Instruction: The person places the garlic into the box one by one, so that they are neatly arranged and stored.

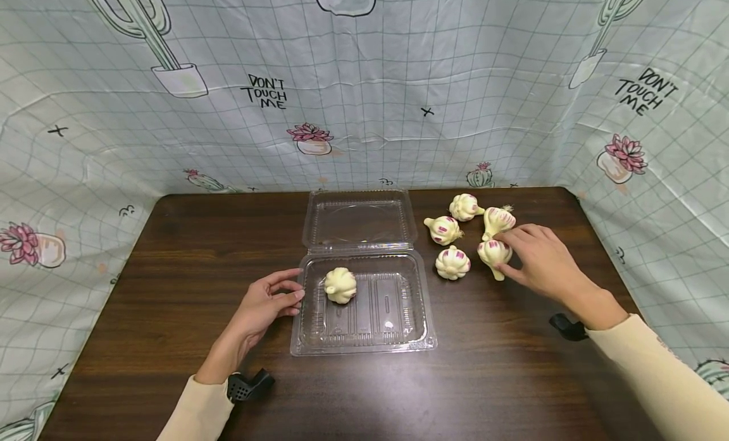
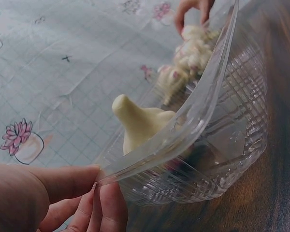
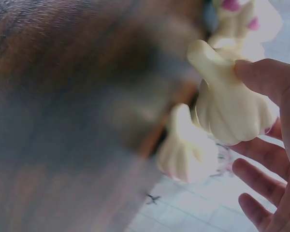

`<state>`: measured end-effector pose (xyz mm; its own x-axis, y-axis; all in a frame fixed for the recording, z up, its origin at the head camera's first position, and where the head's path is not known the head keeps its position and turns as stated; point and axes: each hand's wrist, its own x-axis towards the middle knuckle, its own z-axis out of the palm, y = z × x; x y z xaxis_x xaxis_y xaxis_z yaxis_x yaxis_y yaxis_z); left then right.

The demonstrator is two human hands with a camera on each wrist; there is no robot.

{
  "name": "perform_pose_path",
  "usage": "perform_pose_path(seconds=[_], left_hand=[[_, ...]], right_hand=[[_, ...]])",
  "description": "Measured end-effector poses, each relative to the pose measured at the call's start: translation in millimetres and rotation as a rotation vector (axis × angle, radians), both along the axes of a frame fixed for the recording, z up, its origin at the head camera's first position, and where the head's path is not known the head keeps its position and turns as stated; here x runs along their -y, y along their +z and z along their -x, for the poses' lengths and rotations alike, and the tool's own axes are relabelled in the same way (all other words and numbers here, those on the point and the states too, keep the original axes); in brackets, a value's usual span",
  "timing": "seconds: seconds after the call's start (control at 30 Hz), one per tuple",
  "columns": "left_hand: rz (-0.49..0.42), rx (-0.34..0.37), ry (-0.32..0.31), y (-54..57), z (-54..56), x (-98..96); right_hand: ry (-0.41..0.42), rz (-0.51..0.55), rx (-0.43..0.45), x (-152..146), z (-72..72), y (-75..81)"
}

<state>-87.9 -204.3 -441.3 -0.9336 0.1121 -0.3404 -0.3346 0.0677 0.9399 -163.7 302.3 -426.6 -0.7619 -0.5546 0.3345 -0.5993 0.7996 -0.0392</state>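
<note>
A clear plastic clamshell container (image 1: 364, 351) lies with its lid folded back on the dark table. One garlic bulb (image 1: 340, 285) sits in the left part of its base. My left hand (image 1: 259, 308) pinches the container's left rim between thumb and fingers, as the left wrist view shows up close. Over on the right, my right hand (image 1: 541, 260) holds a garlic bulb (image 3: 234, 104), its thumb against the neck and fingers around the far side. Beside it stand several other garlic bulbs with purple marks, including one (image 1: 452, 262) close to the container.
The loose bulbs, among them one at the back (image 1: 464, 207) and one with roots showing (image 1: 500, 221), cluster right of the container lid (image 1: 360, 219). A patterned cloth (image 1: 364, 112) hangs behind the wooden table (image 1: 216, 238).
</note>
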Motion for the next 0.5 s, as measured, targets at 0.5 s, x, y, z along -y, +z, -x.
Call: perform_pose_path(seconds=[0.5], left_hand=[[0.001,0.009,0.002,1.4,0.2,-0.7]], right_hand=[[0.185,0.081,-0.151,35,-10.2,46.3]])
